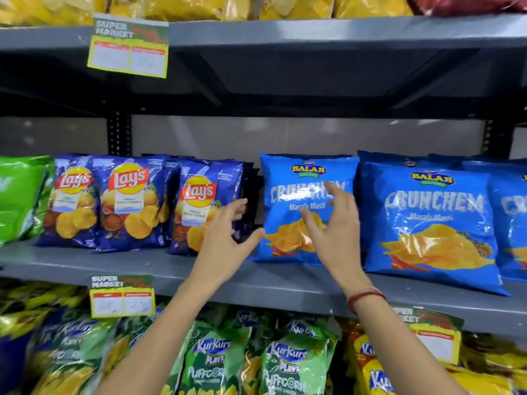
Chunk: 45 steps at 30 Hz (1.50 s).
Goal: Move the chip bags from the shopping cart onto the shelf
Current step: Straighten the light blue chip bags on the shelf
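Observation:
A light-blue Balaji Crunchem bag [288, 178] stands upright on the grey middle shelf [159, 269]. My right hand [333, 229] is spread open just in front of its face, holding nothing. My left hand [225, 238] hovers open by the bag's left edge, its fingertips near the rightmost dark-blue Lay's bag [199, 201]. More Crunchem bags [433, 223] stand to the right. The shopping cart is out of view.
Dark-blue Lay's bags [125, 203] and a green bag [20, 195] fill the shelf's left part. Kurkure Puffcorn bags [288, 366] sit on the shelf below, yellow bags [185, 7] above. Price tags [122, 297] hang from the shelf edges.

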{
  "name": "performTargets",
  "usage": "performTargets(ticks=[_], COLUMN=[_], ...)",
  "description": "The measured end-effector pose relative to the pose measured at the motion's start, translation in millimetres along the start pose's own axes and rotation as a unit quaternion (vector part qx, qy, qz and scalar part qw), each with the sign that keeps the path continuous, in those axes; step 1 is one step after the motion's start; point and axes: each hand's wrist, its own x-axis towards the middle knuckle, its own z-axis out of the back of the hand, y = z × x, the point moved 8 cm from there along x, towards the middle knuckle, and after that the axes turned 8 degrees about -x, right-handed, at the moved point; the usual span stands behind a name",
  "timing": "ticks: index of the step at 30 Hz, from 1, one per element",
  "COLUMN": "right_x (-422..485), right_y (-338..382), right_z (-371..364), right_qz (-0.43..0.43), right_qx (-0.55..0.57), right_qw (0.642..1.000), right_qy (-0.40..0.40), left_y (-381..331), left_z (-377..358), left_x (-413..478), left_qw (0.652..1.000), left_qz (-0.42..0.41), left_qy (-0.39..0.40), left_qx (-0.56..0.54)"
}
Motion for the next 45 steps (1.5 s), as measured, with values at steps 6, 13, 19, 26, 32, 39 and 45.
performTargets(ticks=[6,13,19,26,32,39,45], right_x=[-14.4,-36.5,-37.4,-39.1,-45.1,-26.6,9.1], right_y=[44.4,62.5,66.0,73.6,68.8,70.7,32.7], right_z=[-86.9,-170.3,-198.4,-210.2,-202.6,-131.1,-37.8], right_qz=[-0.038,-0.071,-0.069,-0.06,-0.072,-0.005,-0.009], right_qx=[0.104,0.108,0.085,0.087,0.093,0.094,0.068], right_qw=[0.968,0.93,0.933,0.929,0.923,0.97,0.998], right_qy=[0.224,0.345,0.343,0.355,0.367,0.224,0.008], left_y=[19.9,78.1,78.9,75.4,78.4,64.7,14.5], left_z=[66.8,102.3,108.2,109.3,109.3,110.6,67.9], left_x=[-17.0,-41.2,-46.2,-48.9,-48.7,-40.7,-7.9], left_qw=[0.978,0.932,0.932,0.928,0.928,0.951,0.994], left_qz=[-0.039,0.084,0.065,0.043,0.031,0.024,-0.022], left_qy=[-0.039,0.016,0.012,-0.004,-0.003,-0.041,-0.068], left_qx=[0.2,0.353,0.358,0.371,0.372,0.305,0.089])
